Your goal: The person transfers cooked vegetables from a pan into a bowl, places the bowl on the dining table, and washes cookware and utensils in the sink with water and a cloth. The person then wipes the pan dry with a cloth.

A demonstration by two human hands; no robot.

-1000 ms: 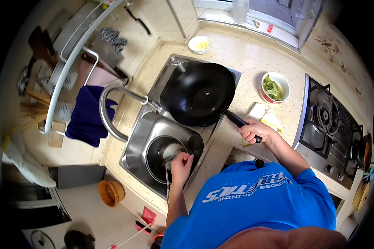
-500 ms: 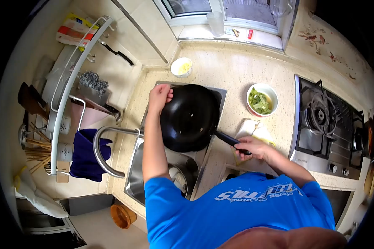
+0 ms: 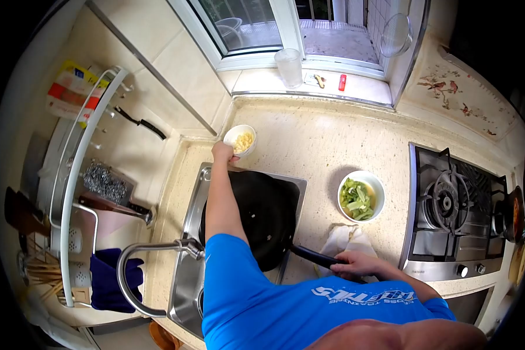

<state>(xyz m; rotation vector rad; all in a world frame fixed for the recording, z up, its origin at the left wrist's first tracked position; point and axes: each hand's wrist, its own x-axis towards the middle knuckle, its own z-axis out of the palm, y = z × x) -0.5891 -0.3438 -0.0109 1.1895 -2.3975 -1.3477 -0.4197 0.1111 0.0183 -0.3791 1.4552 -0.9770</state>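
My left hand [image 3: 223, 153] reaches past the sink to a small white bowl [image 3: 252, 150], its fingers curled against the near rim. Pale yellow chopped pieces [image 3: 243, 141] lie in that bowl, which rests on the counter. A black wok [image 3: 259, 213] is over the sink, with a few small pale specks on its surface; my left arm hides its left edge. Round the wok's long black handle [image 3: 315, 255] my right hand [image 3: 356, 263] is closed.
A white bowl of green vegetable pieces [image 3: 357, 201] stands right of the sink, near a white cloth [image 3: 343, 242]. The gas stove [image 3: 455, 204] is further right. A curved faucet [image 3: 128, 256] arches at left, beside a utensil rack [image 3: 79, 169]. A plastic cup [image 3: 289, 67] stands on the sill.
My left hand has left the wok's far rim and moved forward to the small white bowl. My right hand keeps the wok's handle. The view has tilted up towards the window.
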